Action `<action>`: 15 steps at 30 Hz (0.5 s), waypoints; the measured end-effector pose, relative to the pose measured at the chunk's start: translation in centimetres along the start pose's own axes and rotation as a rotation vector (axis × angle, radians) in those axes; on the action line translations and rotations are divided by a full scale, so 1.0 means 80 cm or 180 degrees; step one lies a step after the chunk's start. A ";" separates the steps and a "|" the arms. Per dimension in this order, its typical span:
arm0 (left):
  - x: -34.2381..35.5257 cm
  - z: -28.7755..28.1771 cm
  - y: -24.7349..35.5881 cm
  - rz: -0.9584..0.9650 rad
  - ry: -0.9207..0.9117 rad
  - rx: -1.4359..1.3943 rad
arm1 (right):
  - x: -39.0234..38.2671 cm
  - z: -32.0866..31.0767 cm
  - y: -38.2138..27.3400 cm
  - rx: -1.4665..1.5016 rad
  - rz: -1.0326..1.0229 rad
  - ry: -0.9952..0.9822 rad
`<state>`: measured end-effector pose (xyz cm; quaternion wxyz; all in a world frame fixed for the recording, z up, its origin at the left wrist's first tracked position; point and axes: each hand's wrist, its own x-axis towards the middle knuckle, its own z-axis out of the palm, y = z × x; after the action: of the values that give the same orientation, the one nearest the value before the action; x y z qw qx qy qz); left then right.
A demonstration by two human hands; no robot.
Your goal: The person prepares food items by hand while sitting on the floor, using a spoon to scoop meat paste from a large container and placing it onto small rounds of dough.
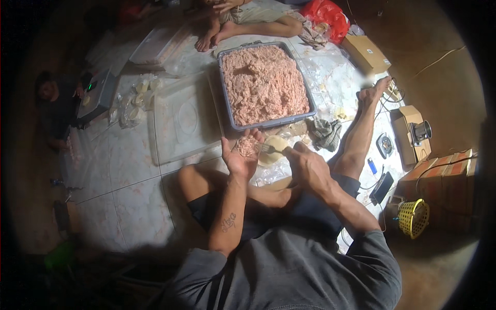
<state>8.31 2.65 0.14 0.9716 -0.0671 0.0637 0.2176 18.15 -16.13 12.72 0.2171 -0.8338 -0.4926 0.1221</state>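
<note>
Left hand (241, 162) cradles pink mince (247, 146); right hand (311, 169) grips fork (265, 149).

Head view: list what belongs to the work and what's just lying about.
In use: coarse pink mince on left hand; grey fork in right hand; pale round wrappers; grey rectangular plastic tub of mince.

Apparently lying about: blue plastic lighter; yellow perforated basket; red plastic bag.

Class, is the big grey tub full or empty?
Nearly full: in the tub, a pink minced mass spreads to all four walls, close to the rim.
</note>
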 end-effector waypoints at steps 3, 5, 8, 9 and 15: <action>0.001 0.026 -0.034 -0.0122 0.0107 0.0473 | -0.003 0.026 0.009 0.0215 0.0146 -0.0015; 0.006 0.011 -0.023 -0.0054 0.0147 0.0443 | 0.000 0.022 0.008 0.0200 -0.0114 -0.0086; -0.008 -0.001 -0.005 -0.0141 0.0068 0.0392 | -0.008 -0.004 -0.001 0.0396 -0.0248 0.0028; -0.014 -0.004 -0.002 -0.0225 0.0189 0.0508 | -0.001 0.006 0.000 0.0374 -0.0438 0.0103; -0.026 0.009 0.002 -0.0050 0.0953 0.0993 | -0.003 -0.006 0.027 0.0720 -0.0289 0.0488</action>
<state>6.46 2.02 1.14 0.9516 0.0520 0.2397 0.1852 19.91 -17.33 12.12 0.3520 -0.7878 -0.4949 0.1028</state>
